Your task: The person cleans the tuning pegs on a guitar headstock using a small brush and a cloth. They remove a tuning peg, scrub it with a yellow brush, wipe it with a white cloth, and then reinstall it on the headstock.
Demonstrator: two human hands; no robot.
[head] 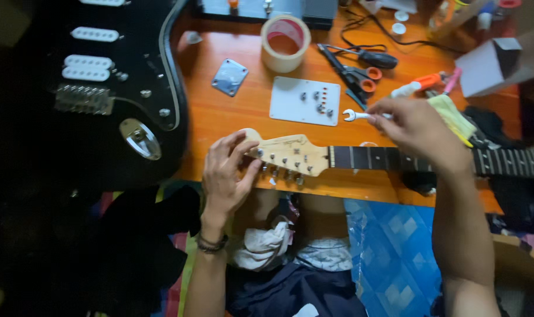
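While I watched from the head camera, the nearest things were my lap, a crumpled white cloth [261, 249] and a blue patterned sheet [390, 246] below the tabletop [232, 117] edge. My left hand [226, 176] was curled around the end of the guitar neck [349, 157], thumb and fingers closed on the pale wooden headstock [287, 154] beside the tuning pegs [284, 175]. The neck lay across the near edge of the orange tabletop, its dark fretboard running off to the right under my right forearm. My right hand [417, 126] rested over the fretboard, fingers pinched on a small silver wrench [356, 114] whose open end pointed left.

I judged the neck stiff and fairly light but long, so it would swing if gripped only at one end; the headstock and the mid-neck looked the safest places to hold. The pegs seemed small and easy to knock. The wrench looked thin and slippery.

Further out lay a white plate [305, 101] with small screws on it, a grey metal plate [230, 77], scissors [352, 73], a roll of tape [286, 42], and the black guitar body [102, 88] at far left.
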